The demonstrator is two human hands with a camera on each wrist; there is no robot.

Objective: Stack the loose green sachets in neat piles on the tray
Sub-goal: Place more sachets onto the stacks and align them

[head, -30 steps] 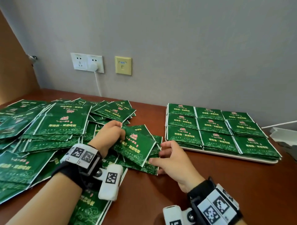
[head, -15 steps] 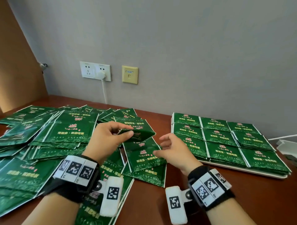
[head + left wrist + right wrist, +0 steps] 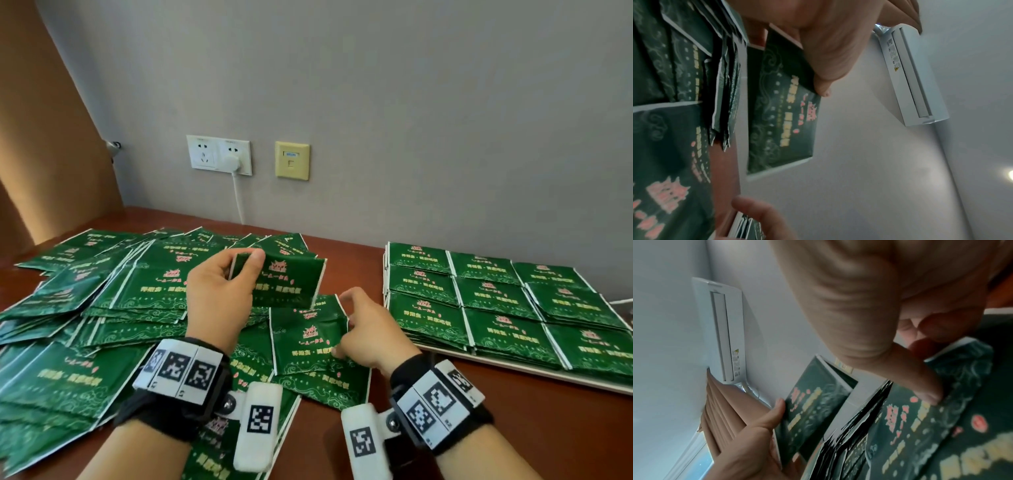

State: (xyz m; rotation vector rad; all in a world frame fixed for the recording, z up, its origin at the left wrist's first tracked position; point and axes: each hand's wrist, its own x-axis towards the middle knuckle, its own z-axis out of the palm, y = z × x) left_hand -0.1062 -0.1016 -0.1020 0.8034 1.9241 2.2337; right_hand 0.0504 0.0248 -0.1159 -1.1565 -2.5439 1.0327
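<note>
My left hand (image 3: 241, 274) holds one green sachet (image 3: 286, 282) by its left end, lifted above the loose heap; the left wrist view shows that sachet (image 3: 785, 113) pinched under the thumb. My right hand (image 3: 346, 325) pinches the right edge of another green sachet (image 3: 306, 339) lying on top of the heap, thumb pressed on its face (image 3: 941, 426). The white tray (image 3: 513, 367) at the right carries green sachets (image 3: 496, 298) in neat piles, three rows by three columns.
A wide heap of loose green sachets (image 3: 102, 301) covers the left half of the brown table (image 3: 513, 438). A white double socket with a plug and cable (image 3: 219, 156) and a yellow wall plate (image 3: 292, 160) sit on the grey wall. A wooden panel (image 3: 41, 154) stands at the left.
My left hand has lifted its sachet higher off the heap. My right hand has shifted onto the sachet beneath and taken its right edge. The view has tilted upward.
</note>
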